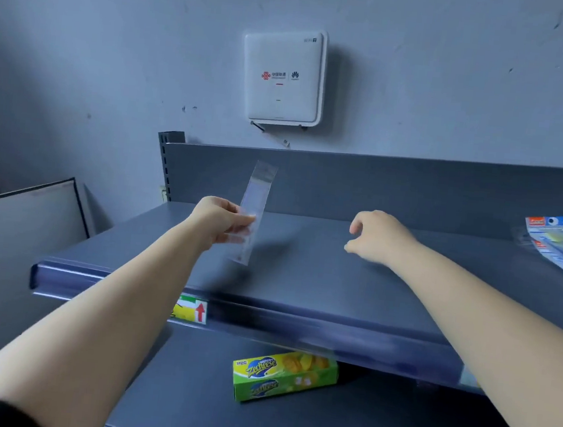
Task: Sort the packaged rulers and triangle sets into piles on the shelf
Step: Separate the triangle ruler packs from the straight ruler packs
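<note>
Head view: left hand (219,219) pinches packaged ruler (254,210), long axis near-upright; right hand (379,236) loosely curled, empty

Single head view – looks forward and down along both forearms, close over the shelf (335,280). Faces the wall (117,42) beyond the left hand's (219,219) grip.

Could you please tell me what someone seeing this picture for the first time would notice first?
Probably the left hand, pinching a clear packaged ruler upright above the grey shelf, while the right hand hovers empty beside it. Next, the white router on the wall and the green biscuit box on the lower shelf.
</note>
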{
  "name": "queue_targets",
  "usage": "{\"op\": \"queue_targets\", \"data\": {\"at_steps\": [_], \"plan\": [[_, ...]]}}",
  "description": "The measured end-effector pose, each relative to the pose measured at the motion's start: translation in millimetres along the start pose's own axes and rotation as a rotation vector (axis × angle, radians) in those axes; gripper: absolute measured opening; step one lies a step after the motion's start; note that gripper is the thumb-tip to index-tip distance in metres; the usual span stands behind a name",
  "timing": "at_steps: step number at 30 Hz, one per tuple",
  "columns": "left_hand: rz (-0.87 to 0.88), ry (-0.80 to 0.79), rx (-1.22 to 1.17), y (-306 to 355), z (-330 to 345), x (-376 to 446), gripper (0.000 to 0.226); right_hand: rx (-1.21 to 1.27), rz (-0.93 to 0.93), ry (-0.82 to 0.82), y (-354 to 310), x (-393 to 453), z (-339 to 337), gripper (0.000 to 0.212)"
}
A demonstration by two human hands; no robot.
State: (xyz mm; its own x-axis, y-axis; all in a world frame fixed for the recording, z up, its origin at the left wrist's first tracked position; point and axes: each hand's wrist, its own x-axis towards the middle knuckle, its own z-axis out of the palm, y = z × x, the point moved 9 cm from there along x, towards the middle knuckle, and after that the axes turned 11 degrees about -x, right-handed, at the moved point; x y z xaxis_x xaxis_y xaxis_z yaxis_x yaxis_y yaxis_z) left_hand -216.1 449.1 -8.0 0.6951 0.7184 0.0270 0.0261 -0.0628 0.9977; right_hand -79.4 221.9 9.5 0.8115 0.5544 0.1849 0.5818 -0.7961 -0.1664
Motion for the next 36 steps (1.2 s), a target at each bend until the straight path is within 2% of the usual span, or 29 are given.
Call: {"op": "queue_targets", "data": {"at_steps": [5,7,9,12,15,17,20,24,27,31,36], "plan": [[-0.005,0.168,0.344,-5,-73,16,0.019,-0.007,-0.034,-0.013,-30,5,7,0.041],[0.019,0.219,0.518,-5,-91,23,0.042,-0.011,-0.034,-0.014,-32,7,9,0.041],[0.055,0.212,0.605,-4,-92,26,0.05,-0.016,-0.039,-0.007,-30,8,9,0.039],[0.123,0.155,0.686,-2,-68,28,0.039,-0.036,-0.029,0.03,-19,7,3,0.038],[0.214,0.093,0.75,6,-22,23,0.027,-0.104,-0.03,0.092,1,5,-10,0.034],[0.261,0.02,0.874,11,22,17,0.022,-0.231,-0.044,0.13,20,2,-21,0.028],[0.361,-0.058,1.043,23,95,6,0.026,-0.387,-0.059,0.174,56,-6,-36,0.027],[0.466,-0.127,1.145,39,191,-16,0.027,-0.426,-0.004,0.179,121,-15,-49,0.027],[0.477,-0.181,1.073,44,242,-28,0.018,-0.387,0.04,0.171,160,-21,-55,0.029],[0.493,-0.34,0.946,48,335,-49,0.013,-0.362,0.127,0.177,236,-31,-69,0.025],[0.494,-0.481,0.831,48,427,-78,0.015,-0.317,0.206,0.242,316,-41,-92,0.025]]}}
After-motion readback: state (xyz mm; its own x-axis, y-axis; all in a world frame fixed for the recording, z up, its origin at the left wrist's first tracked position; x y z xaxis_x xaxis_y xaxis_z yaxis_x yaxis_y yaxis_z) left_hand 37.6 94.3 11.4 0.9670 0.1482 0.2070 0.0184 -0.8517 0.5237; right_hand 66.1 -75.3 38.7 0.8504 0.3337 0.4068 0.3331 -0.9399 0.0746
